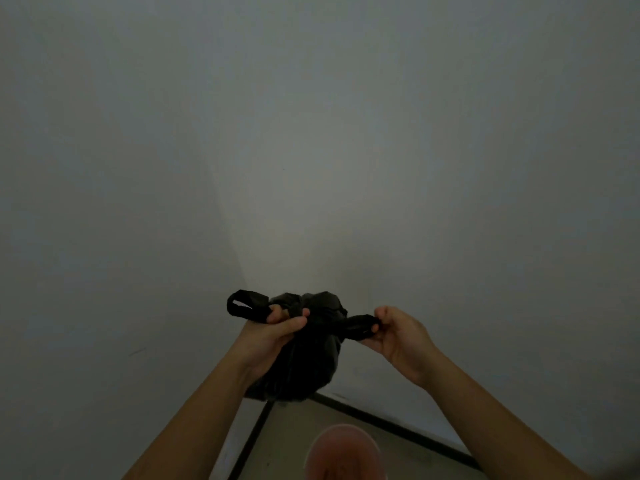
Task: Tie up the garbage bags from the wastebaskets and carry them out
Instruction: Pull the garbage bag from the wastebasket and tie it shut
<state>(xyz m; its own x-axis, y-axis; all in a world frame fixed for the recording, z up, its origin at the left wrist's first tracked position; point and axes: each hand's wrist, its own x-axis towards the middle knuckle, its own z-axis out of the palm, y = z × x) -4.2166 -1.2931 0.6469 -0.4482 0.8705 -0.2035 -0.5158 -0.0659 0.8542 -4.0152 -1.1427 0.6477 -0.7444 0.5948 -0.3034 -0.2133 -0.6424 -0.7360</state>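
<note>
Dim corner of a room, two pale walls meeting behind the work. A small black garbage bag (304, 355) is held up in the air in front of the corner, clear of the floor (346, 427), between both hands.

Left hand (273, 336): closed around one handle loop (242, 306) at the bag's neck, fingers curled over the gathered plastic; the loop sticks out free to the left of the fist. Right hand (394, 336): fingertips pinched on the other handle strip (360, 325), drawn out to the right; palm open below, not wrapped around anything else.

The two strips appear to cross at the top of the bag, so I judge a knot is being drawn tight, though whether it is a first or second throw I cannot tell.

Below, at the bottom edge of view, the round rim of a pinkish wastebasket (343, 452) stands on the floor, well apart from the bag.

Handling: thin, soft film, crumpled and limp; body hangs small and only slightly filled, so likely light. Plastic may stretch or tear if yanked, and is slick when bunched. Best hold is the twisted handle strips near the neck, then the knot itself for carrying.
</note>
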